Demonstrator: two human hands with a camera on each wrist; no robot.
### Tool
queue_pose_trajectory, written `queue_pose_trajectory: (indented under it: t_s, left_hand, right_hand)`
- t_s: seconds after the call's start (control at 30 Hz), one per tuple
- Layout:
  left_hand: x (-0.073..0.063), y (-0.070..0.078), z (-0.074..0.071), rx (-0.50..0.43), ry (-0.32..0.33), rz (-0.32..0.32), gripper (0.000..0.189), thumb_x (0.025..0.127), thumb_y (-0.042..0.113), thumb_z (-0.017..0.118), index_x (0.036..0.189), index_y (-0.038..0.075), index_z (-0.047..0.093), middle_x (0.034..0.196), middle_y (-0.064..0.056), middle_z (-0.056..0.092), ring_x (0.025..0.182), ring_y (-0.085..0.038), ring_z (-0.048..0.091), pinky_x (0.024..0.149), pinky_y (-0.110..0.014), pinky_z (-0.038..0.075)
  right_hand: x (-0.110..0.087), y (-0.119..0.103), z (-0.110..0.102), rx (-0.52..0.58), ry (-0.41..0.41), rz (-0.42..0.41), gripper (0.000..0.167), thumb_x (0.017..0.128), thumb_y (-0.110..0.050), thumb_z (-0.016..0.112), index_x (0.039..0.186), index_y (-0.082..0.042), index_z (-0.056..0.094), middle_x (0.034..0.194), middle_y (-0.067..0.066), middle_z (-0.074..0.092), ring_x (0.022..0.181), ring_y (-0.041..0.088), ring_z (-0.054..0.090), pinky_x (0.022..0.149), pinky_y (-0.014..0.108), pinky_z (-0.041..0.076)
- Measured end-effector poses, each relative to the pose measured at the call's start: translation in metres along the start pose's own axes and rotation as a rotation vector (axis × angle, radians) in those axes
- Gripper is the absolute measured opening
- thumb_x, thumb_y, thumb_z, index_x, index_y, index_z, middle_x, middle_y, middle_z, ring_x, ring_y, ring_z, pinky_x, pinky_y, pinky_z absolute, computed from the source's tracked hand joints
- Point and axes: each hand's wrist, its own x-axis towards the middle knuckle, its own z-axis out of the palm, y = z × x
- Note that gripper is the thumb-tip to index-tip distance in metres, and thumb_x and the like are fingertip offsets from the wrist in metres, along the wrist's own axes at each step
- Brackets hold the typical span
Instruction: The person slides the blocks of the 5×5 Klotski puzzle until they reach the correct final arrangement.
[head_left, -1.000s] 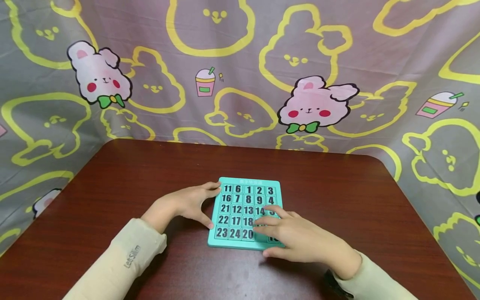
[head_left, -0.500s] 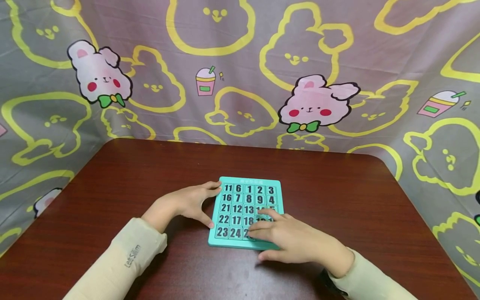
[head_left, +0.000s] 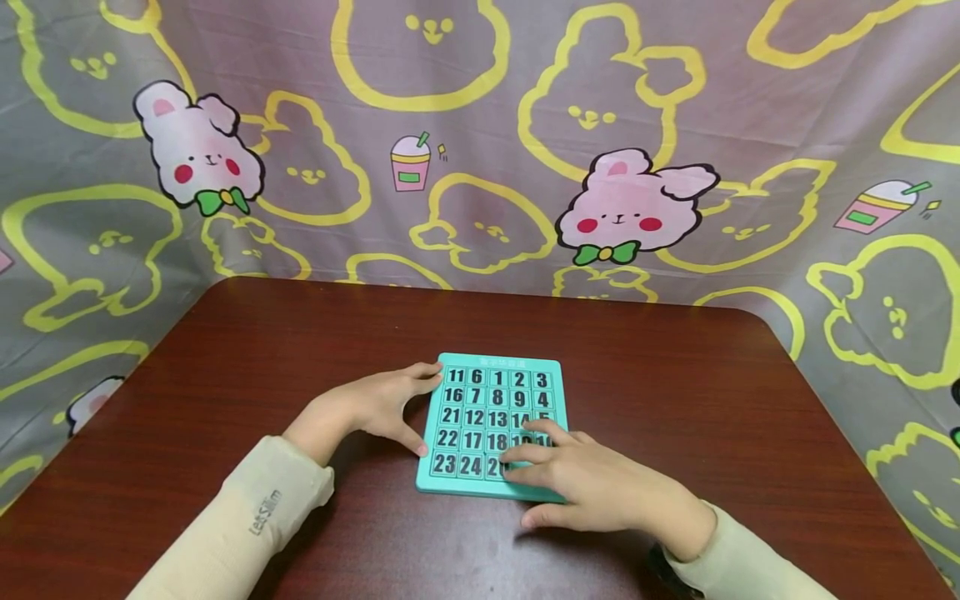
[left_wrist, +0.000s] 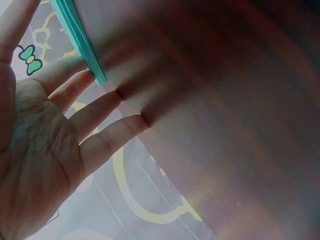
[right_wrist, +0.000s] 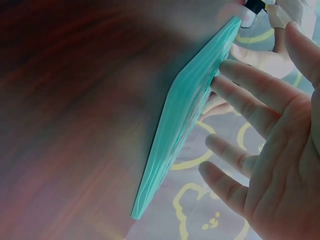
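A turquoise number sliding puzzle (head_left: pixel 486 408) lies flat on the table, its tiles printed with black numbers. My left hand (head_left: pixel 382 406) steadies its left edge, thumb at the near part and fingertips at the far part. Seen in the left wrist view, the fingers (left_wrist: pixel 102 112) are spread and fairly straight beside the puzzle's edge (left_wrist: pixel 77 35). Over the lower right tiles reaches my right hand (head_left: pixel 592 483), its extended fingertips at the tiles by 14, 19 and 20. Its thumb points past the near edge. The bottom right corner is hidden under this hand.
The dark red-brown wooden table (head_left: pixel 315 333) stretches around the puzzle on all sides. Behind and beside it hangs a grey-pink curtain (head_left: pixel 480 125) with cartoon rabbits and drink cups. Beige sleeves (head_left: pixel 240 517) cover both forearms.
My right hand slid left and nearer over the lower tiles, then drew back slightly right. A tile that looks like 10 now shows at the fourth row's right end. The left hand stays put.
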Motion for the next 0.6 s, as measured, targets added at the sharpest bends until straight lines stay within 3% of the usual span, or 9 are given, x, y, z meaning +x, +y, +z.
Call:
queue_pose_trajectory:
  t_s: [0.27, 0.6]
  left_hand:
    - [0.000, 0.000, 0.000, -0.004, -0.002, -0.002, 0.108, 0.072, 0.044, 0.088, 0.156, 0.008, 0.030, 0.168, -0.004, 0.016, 0.151, -0.028, 0.027, 0.115, -0.047, 0.036]
    - [0.001, 0.000, 0.001, -0.004, 0.000, 0.001, 0.108, 0.072, 0.043, 0.088, 0.156, 0.007, 0.030, 0.167, -0.005, 0.018, 0.149, -0.027, 0.031, 0.115, -0.046, 0.037]
  right_hand:
    - [-0.007, 0.002, 0.001, 0.040, -0.020, 0.035, 0.051, 0.097, -0.056, 0.052, 0.135, -0.023, 0.064, 0.146, -0.010, 0.053, 0.146, 0.038, 0.031, 0.099, 0.065, 0.042]
    - [-0.022, 0.006, 0.001, 0.038, 0.013, 0.063, 0.051, 0.096, -0.057, 0.053, 0.134, -0.024, 0.065, 0.145, -0.010, 0.054, 0.145, 0.039, 0.031, 0.096, 0.066, 0.043]
